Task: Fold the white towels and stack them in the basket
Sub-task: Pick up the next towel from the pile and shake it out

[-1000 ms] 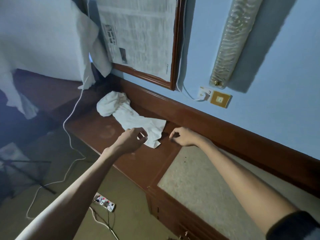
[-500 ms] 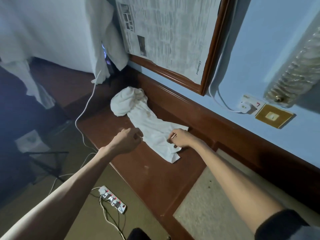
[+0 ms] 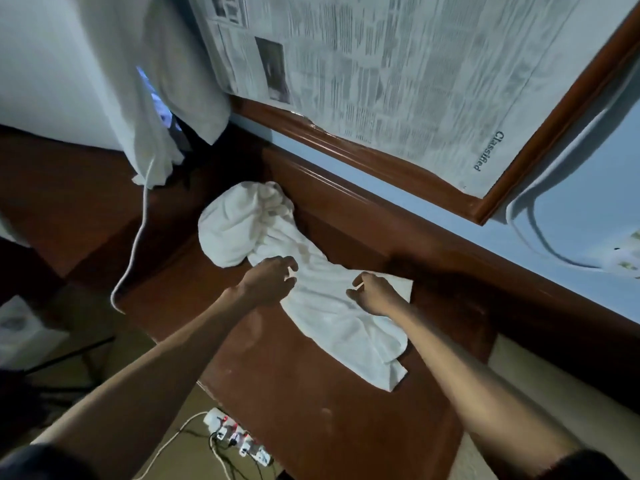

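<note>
One white towel (image 3: 332,327) lies crumpled along a brown wooden ledge (image 3: 311,417), its far end bunched into a lump by the wall. My left hand (image 3: 270,280) has its fingers curled on the towel's left edge near the middle. A little to the right, my right hand (image 3: 375,292) pinches the cloth on its wall side. No basket is in view.
A frame covered with newspaper (image 3: 381,64) hangs above the ledge. White cloth (image 3: 156,98) drapes over something at the far left, with a white cable (image 3: 136,237) dangling from it. A power strip (image 3: 239,441) lies on the floor below the ledge's edge.
The view has moved closer and to the left. Both hands have shifted from the towel's near end up onto its middle, the left hand reaching its edge.
</note>
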